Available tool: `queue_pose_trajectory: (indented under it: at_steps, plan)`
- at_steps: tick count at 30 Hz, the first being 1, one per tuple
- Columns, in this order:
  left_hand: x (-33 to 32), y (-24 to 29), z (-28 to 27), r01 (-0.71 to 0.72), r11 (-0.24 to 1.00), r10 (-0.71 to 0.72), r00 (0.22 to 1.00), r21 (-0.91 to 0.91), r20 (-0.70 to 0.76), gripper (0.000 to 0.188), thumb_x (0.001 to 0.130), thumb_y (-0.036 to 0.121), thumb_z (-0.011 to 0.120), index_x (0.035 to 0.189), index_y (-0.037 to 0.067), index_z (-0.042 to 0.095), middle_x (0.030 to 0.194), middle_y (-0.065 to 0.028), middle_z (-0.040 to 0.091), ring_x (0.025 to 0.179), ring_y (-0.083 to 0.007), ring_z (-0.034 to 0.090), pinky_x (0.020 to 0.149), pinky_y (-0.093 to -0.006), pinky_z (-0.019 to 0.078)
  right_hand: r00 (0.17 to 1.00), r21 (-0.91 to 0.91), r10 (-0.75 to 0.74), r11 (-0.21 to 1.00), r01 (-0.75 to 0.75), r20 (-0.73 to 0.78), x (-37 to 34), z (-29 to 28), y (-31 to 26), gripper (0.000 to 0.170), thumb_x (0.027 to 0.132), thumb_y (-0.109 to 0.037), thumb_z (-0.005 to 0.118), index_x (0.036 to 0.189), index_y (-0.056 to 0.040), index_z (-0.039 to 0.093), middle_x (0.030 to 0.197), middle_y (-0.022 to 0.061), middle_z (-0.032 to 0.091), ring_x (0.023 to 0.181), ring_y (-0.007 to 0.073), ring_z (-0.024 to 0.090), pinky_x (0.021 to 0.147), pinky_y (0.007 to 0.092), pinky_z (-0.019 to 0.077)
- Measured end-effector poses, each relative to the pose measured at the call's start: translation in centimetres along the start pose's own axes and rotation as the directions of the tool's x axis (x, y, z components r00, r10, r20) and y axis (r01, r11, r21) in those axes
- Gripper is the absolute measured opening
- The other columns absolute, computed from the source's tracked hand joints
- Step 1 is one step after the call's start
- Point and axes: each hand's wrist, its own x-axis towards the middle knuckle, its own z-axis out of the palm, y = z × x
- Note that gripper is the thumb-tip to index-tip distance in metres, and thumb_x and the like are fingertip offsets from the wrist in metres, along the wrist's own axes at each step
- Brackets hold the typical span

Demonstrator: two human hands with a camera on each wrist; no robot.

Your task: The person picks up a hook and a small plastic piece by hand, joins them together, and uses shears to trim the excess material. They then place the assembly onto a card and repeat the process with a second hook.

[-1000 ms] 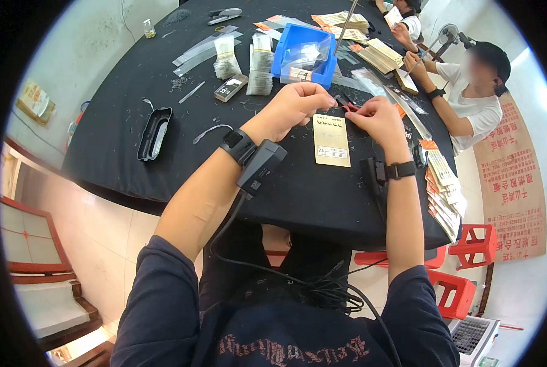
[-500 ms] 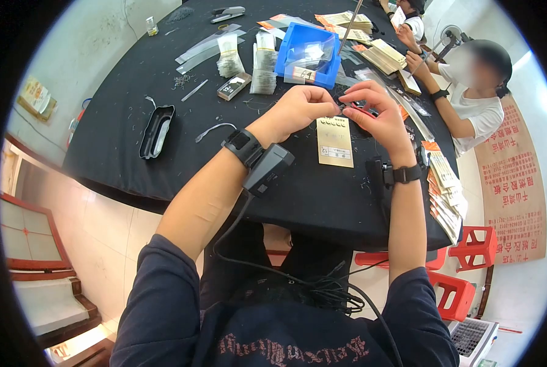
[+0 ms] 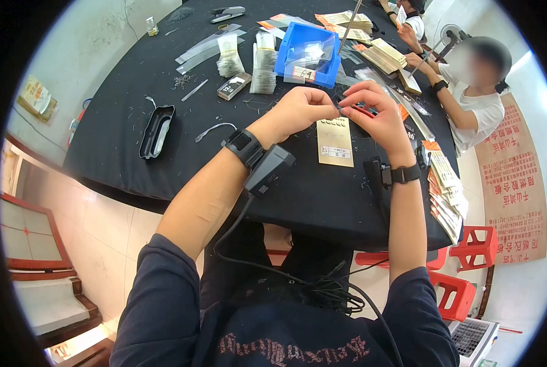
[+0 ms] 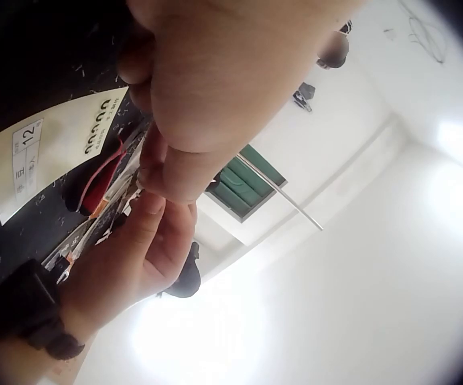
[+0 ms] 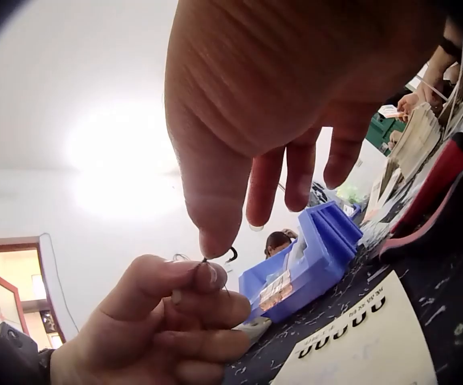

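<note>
Black hook (image 5: 232,255) is btwn both hands near the cream card (image 3: 334,147), L hand (image 3: 298,111) pinching it, R hand (image 3: 374,116) w/ thumb at it, grip can't tell, so prob mid-job: card shows hook shapes (image 5: 340,334), this one's not on yet.

Place: handwork workshop | shared black-covered table (image 3: 117,153) | card stacks (image 3: 380,56), blue bin (image 3: 280,64) | red stools (image 3: 454,296) (office-like it isn't)

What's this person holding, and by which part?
A tiny dark hook, where the left hand and right hand meet; its curved end shows, so the straight end seems pinched, though hidden.
</note>
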Motion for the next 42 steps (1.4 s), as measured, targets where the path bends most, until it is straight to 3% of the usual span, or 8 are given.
queue_pose_trajectory:
  at_steps: [12,18,27,30,33,36,42]
  plan:
    - [-0.2,0.3,0.0,0.055,0.998,-0.055,0.998,0.034,-0.004,0.012,0.084,0.019,0.064,0.085,0.009,0.069,0.079,0.0042,0.063,0.067,-0.0013,0.048,0.054,-0.0184,0.0328,0.998,0.024,-0.046,0.999,0.046,0.033,0.1,0.2,0.5,0.009,0.078,-0.007,0.072,0.086,-0.0049,0.069,0.097,0.0033,0.060,0.084,0.0130,0.058,0.071,0.0248,0.0466]
    - [-0.1,0.1,-0.1,0.085,0.995,-0.085,0.996,0.052,-0.004,0.012,0.083,0.020,0.063,0.084,0.010,0.070,0.078,0.0054,0.063,0.065,-0.0009,0.046,0.053,-0.0183,0.0313,0.996,0.048,0.027,0.998,-0.032,0.089,0.1,0.4,0.2,0.008,0.081,-0.006,0.068,0.088,-0.0034,0.065,0.098,0.0039,0.060,0.084,0.0130,0.058,0.070,0.0247,0.0451]
    - [-0.3,0.4,0.0,0.126,0.990,-0.126,0.992,0.064,-0.007,0.013,0.082,0.020,0.064,0.084,0.010,0.070,0.077,0.0056,0.062,0.062,-0.0010,0.044,0.051,-0.0186,0.0297,0.993,0.059,0.000,0.998,-0.007,0.114,0.0,0.9,-0.1,0.007,0.084,0.001,0.059,0.087,-0.0004,0.053,0.098,0.0101,0.058,0.091,0.0217,0.057,0.080,0.0307,0.0452]
    - [-0.2,0.3,0.0,0.123,0.991,-0.123,0.992,0.057,-0.014,0.012,0.083,0.020,0.065,0.084,0.010,0.070,0.075,0.0060,0.060,0.061,-0.0012,0.042,0.051,-0.0188,0.0291,0.998,0.087,-0.018,0.996,0.013,0.059,0.0,1.2,0.8,0.006,0.085,0.001,0.058,0.087,-0.0006,0.052,0.098,0.0095,0.058,0.091,0.0208,0.057,0.080,0.0299,0.0451]
    - [-0.3,0.5,0.1,0.144,0.989,-0.144,0.989,0.011,-0.038,0.011,0.084,0.020,0.065,0.084,0.009,0.069,0.073,0.0067,0.058,0.058,-0.0014,0.040,0.050,-0.0190,0.0278,0.997,0.143,0.071,0.987,-0.073,0.025,0.0,0.8,1.1,0.006,0.086,-0.003,0.060,0.091,-0.0024,0.056,0.098,0.0073,0.059,0.090,0.0172,0.056,0.076,0.0279,0.0453]
    - [-0.5,1.0,0.1,0.160,0.985,-0.163,0.986,-0.065,-0.039,0.011,0.085,0.019,0.065,0.086,0.008,0.069,0.070,0.0075,0.054,0.056,-0.0015,0.036,0.049,-0.0191,0.0257,0.993,0.028,0.109,0.994,-0.110,0.043,-0.1,0.0,0.5,0.013,0.085,-0.007,0.064,0.098,-0.0051,0.061,0.099,0.0044,0.059,0.088,0.0133,0.056,0.070,0.0249,0.0447]
    - [-0.5,1.2,0.0,0.148,0.976,-0.150,0.989,-0.159,0.000,0.012,0.087,0.019,0.064,0.090,0.007,0.067,0.067,0.0087,0.050,0.053,-0.0010,0.031,0.048,-0.0196,0.0227,0.995,0.087,0.076,0.993,-0.082,0.069,-0.2,0.1,0.7,0.012,0.084,-0.010,0.067,0.096,-0.0061,0.065,0.100,0.0019,0.060,0.085,0.0101,0.056,0.067,0.0229,0.0440]
